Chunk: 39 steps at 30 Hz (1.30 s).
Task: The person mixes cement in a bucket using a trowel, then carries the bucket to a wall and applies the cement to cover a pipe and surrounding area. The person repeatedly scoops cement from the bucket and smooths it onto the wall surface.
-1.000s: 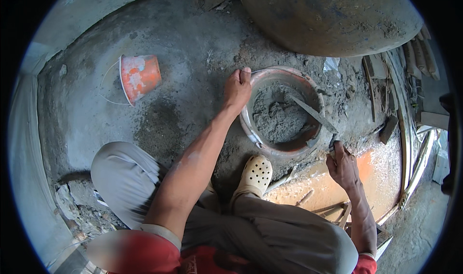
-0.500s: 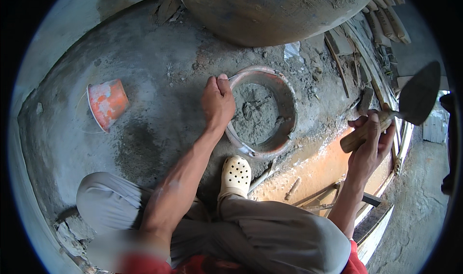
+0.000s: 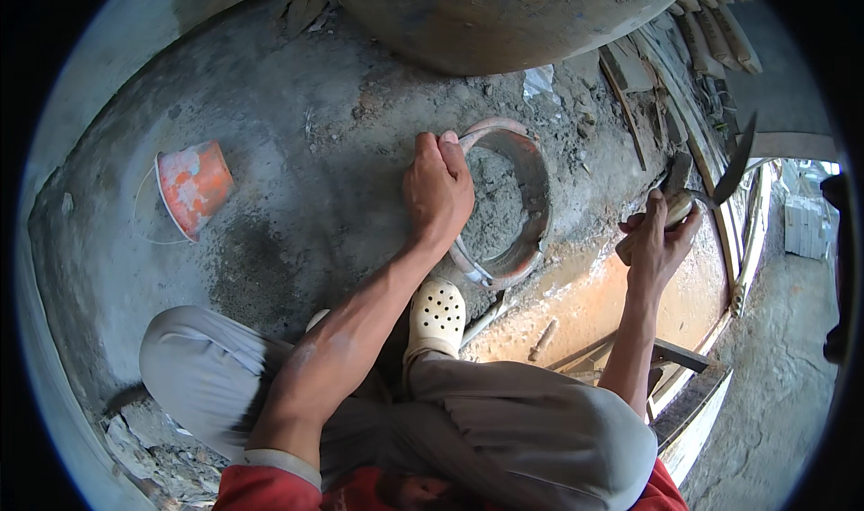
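My left hand (image 3: pixel 438 187) is closed over the left rim of a round, mortar-smeared bucket (image 3: pixel 537 183), which looks slightly tipped. Wet grey mortar (image 3: pixel 493 207) lies inside it. Off to the right, my right hand (image 3: pixel 661 232) wraps round the wooden handle of a trowel. The trowel's blade (image 3: pixel 738 162) points up and away, seen nearly edge-on. A gap separates the trowel from the bucket.
An orange bucket (image 3: pixel 196 190) with grey splashes lies on its side at the left. A large rounded drum (image 3: pixel 513 25) stands at the far side. Filled sacks (image 3: pixel 715 39), planks (image 3: pixel 688 133) and rubble line the right. My cream clog (image 3: pixel 436 313) is close to the mortar bucket.
My left hand has moved right, and the bucket under it has tilted. My right hand has come left and slightly lower, turning the trowel blade from broadside to edge-on.
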Each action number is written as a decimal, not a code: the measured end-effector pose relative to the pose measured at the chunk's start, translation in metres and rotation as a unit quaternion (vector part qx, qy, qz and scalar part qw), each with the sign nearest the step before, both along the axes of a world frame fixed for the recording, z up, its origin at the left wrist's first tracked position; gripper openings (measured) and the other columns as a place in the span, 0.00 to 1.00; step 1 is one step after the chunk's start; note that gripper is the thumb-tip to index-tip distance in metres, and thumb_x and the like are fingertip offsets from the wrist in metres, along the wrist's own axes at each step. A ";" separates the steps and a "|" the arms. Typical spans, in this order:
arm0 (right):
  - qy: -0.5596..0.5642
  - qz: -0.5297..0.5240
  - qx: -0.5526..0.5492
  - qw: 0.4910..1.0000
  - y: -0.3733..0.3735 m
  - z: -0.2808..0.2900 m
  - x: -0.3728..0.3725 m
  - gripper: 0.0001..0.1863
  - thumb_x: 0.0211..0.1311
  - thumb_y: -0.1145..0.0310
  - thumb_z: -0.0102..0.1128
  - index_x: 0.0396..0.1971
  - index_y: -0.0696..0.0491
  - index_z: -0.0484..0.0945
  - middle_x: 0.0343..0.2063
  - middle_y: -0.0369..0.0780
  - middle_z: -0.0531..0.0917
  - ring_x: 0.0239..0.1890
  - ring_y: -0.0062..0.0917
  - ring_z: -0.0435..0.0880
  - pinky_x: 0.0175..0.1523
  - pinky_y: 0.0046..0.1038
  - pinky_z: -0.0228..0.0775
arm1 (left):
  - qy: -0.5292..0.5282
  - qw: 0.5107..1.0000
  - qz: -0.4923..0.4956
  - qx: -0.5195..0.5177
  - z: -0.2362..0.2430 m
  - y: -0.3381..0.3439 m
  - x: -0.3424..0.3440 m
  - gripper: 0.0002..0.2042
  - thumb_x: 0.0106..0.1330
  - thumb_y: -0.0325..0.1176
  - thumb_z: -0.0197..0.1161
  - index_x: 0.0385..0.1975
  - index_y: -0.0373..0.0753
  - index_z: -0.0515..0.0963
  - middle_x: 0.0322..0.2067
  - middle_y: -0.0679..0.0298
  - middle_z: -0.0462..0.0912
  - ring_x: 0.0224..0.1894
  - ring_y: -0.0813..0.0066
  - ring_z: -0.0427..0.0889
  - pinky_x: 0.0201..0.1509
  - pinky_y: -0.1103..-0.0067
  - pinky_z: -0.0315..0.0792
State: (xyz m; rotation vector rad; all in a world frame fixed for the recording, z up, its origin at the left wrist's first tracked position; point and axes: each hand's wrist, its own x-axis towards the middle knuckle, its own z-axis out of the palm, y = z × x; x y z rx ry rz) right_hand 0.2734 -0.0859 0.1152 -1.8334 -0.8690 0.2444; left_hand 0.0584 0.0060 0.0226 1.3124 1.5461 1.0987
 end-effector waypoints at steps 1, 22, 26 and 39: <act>-0.020 -0.018 0.078 0.997 0.004 -0.001 -0.003 0.25 0.73 0.63 0.63 0.58 0.59 0.61 0.23 0.41 0.81 0.17 0.23 0.81 0.23 0.26 0.76 | 0.006 1.000 0.001 0.007 0.001 -0.001 0.002 0.15 0.79 0.39 0.49 0.36 0.32 0.71 0.27 0.41 0.82 0.33 0.35 0.83 0.38 0.52 0.72; 0.069 0.125 -0.215 0.966 -0.008 -0.032 -0.020 0.20 0.70 0.71 0.60 0.50 0.61 0.59 0.25 0.47 0.82 0.18 0.27 0.83 0.17 0.28 0.72 | 0.022 1.000 0.011 0.007 0.004 -0.008 0.008 0.14 0.79 0.38 0.49 0.36 0.33 0.70 0.26 0.44 0.82 0.34 0.37 0.84 0.38 0.52 0.73; 0.088 0.244 -0.396 0.881 -0.009 -0.032 -0.023 0.19 0.67 0.72 0.62 0.49 0.60 0.63 0.23 0.42 0.80 0.17 0.23 0.81 0.17 0.26 0.71 | 0.029 0.999 0.019 0.001 0.002 -0.007 0.008 0.13 0.79 0.38 0.50 0.36 0.33 0.70 0.26 0.43 0.82 0.34 0.36 0.84 0.37 0.52 0.73; 0.198 0.090 -0.096 0.971 -0.007 -0.026 -0.023 0.14 0.69 0.72 0.61 0.46 0.59 0.66 0.24 0.40 0.77 0.17 0.23 0.80 0.19 0.26 0.74 | 0.011 1.000 0.007 -0.016 0.007 -0.010 0.006 0.13 0.79 0.38 0.49 0.38 0.32 0.69 0.27 0.44 0.83 0.34 0.37 0.85 0.37 0.53 0.74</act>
